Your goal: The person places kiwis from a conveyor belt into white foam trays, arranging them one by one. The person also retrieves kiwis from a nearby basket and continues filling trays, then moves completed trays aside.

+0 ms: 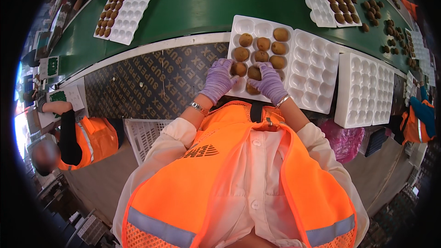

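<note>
A white plastic tray (260,29) with moulded cups lies open before me, hinged in two halves. Its left half holds several brown kiwifruit (263,43); the right half (315,70) has bare cups. My left hand (219,79), in a purple glove, has its fingertips at a kiwifruit (238,69) in the left column. Gloved the same way, my right hand (270,81) is closed round a kiwifruit (254,73) in the middle column, and another (252,89) lies below its thumb. Whether the left fingers grip their fruit cannot be told.
Stacked white trays (365,89) stand to the right. On the green conveyor belt (193,7) lie partly filled trays (132,15) and loose kiwifruit (372,10). Co-workers in orange vests are at left (93,141) and far right (418,120). Below the bench sits a white crate (146,137).
</note>
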Demonstrator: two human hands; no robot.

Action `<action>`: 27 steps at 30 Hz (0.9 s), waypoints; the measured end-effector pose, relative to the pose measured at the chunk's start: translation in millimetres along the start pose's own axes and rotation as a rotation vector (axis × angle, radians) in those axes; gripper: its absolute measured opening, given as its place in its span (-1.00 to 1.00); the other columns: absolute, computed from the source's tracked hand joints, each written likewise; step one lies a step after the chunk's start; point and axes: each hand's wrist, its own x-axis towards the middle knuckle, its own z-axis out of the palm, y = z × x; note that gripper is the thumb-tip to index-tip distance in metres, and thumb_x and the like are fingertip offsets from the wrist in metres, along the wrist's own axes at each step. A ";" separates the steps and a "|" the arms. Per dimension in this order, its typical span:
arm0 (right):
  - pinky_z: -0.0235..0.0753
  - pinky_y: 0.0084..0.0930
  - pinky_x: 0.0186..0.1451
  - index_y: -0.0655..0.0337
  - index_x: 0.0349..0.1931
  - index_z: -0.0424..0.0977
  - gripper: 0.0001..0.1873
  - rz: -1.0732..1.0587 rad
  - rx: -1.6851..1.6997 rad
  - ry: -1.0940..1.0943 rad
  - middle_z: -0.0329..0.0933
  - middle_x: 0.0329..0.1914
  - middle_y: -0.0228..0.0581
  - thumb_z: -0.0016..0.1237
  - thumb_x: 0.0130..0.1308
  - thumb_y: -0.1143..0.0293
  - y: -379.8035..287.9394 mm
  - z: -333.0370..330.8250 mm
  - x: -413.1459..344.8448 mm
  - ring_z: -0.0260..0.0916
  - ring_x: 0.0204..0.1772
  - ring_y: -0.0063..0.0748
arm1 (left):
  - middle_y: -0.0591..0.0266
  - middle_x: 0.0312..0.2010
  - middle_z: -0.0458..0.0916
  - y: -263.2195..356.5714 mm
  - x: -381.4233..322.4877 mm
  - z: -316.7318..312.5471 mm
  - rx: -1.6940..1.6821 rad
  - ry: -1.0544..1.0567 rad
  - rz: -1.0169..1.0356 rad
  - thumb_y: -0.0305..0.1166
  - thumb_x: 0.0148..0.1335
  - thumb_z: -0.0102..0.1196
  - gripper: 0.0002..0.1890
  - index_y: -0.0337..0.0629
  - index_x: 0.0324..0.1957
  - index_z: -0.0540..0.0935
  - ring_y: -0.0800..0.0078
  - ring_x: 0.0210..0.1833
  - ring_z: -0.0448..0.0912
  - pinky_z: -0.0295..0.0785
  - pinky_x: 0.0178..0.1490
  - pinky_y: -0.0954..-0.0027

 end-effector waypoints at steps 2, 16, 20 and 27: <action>0.39 -0.24 0.17 0.20 0.10 0.38 -0.42 -0.003 -0.085 0.013 0.34 0.10 0.04 0.18 0.04 0.23 5.4 6.3 0.6 0.37 0.10 0.07 | 0.11 0.00 0.46 12.7 3.1 -1.6 0.069 -0.052 -0.045 -0.15 -0.03 0.32 -0.40 -0.09 0.09 0.47 0.13 0.11 0.43 0.33 0.20 0.19; 0.47 -0.22 0.10 0.34 0.04 0.31 -0.21 0.297 -0.235 -0.021 0.27 0.18 0.19 0.14 0.02 -0.17 -12.2 -10.9 4.7 0.41 0.11 -0.01 | 0.03 0.03 0.44 -0.8 14.4 14.2 -0.137 -0.058 0.040 -0.22 -0.02 0.30 -0.40 -0.18 0.09 0.46 0.09 0.11 0.42 0.35 0.19 0.22; 0.44 -0.22 0.15 0.29 0.09 0.30 -0.29 0.123 -0.233 -0.054 0.25 0.21 0.18 0.13 0.08 -0.04 8.5 -3.2 -1.4 0.39 0.14 0.04 | 0.03 0.06 0.42 3.2 9.0 6.6 -0.710 -0.063 0.032 -0.28 0.02 0.27 -0.44 -0.20 0.09 0.44 0.19 0.09 0.45 0.37 0.17 0.28; 0.44 -0.20 0.13 0.18 0.14 0.31 -0.40 0.104 -0.196 -0.183 0.30 0.14 0.10 0.16 0.07 0.24 6.1 -33.5 -0.5 0.40 0.10 0.07 | 0.04 -0.05 0.39 -9.4 -7.7 16.5 -0.627 -0.169 0.063 -0.43 -0.06 0.23 -0.48 -0.23 0.02 0.41 0.19 -0.01 0.45 0.39 0.12 0.38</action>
